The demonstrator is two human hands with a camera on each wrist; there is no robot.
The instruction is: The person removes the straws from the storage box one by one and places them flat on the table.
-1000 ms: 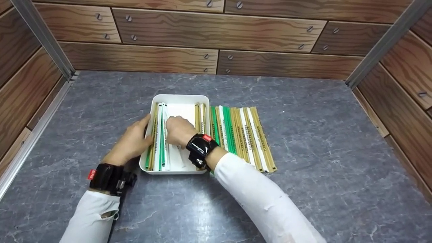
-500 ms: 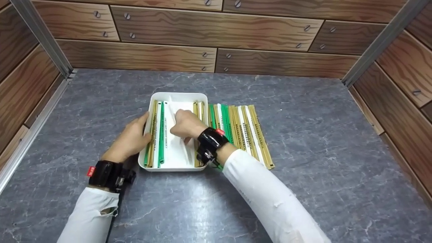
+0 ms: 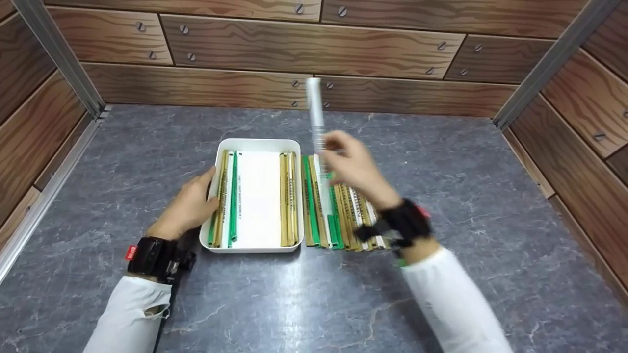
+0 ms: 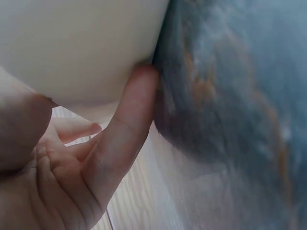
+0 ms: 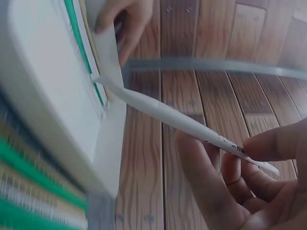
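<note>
My right hand (image 3: 351, 162) pinches a slim white stick (image 5: 165, 116) in a printed wrapper between thumb and fingers. The stick stands nearly upright above a row of similar wrapped sticks (image 3: 349, 211), beside the white tray (image 3: 260, 249). My left hand (image 3: 191, 203) holds the tray's left side, with the thumb at the rim and the index finger (image 4: 136, 100) against the outer wall low down. Gold, white and green sticks (image 3: 228, 196) lie lengthwise along the tray's left side. Gold and white ones (image 3: 288, 201) line its right side, with bare white floor between.
The row of gold, green and white sticks lies flat on the grey marbled tabletop (image 3: 466, 235), close against the tray's right wall. Wood-patterned panels (image 3: 245, 44) close off the back and both sides.
The right hand has risen out of the tray with the white stick and swung right, over the row. The white sticks in the tray's left group are fewer. The left hand stays at the tray.
</note>
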